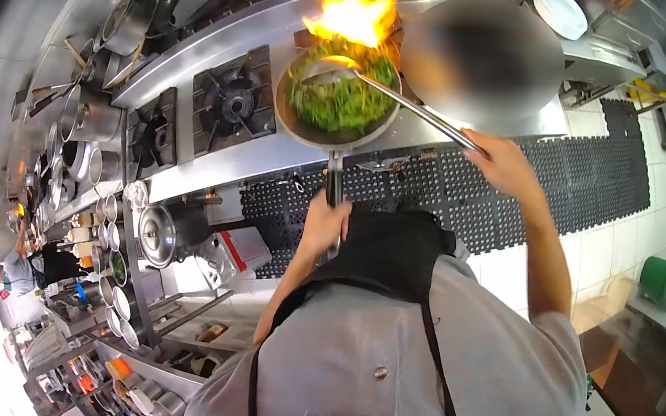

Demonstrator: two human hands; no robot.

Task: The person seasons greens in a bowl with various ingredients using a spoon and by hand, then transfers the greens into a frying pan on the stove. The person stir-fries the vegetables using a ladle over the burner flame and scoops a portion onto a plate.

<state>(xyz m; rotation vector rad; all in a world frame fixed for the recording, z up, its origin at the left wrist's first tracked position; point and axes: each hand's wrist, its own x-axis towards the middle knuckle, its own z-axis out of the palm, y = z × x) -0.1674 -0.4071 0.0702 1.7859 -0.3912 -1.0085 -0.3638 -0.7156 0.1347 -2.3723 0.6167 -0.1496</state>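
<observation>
My left hand (324, 225) is closed around the handle of a frying pan (295, 123) over the stove. Leafy greens (343, 106) fill the pan. Tall flames (354, 12) rise at its far edge. In my right hand (504, 166) is the long metal handle of a ladle (431, 117). The ladle's bowl rests on or just above the greens at the pan's left side; I cannot tell how deep it sits in them.
A bare burner (235, 105) lies left of the pan. A blurred round area hides part of the stove at right. A white dish (560, 11) stands at the back right. Several pots (91, 114) line the left side. A co-worker (44, 265) stands far left.
</observation>
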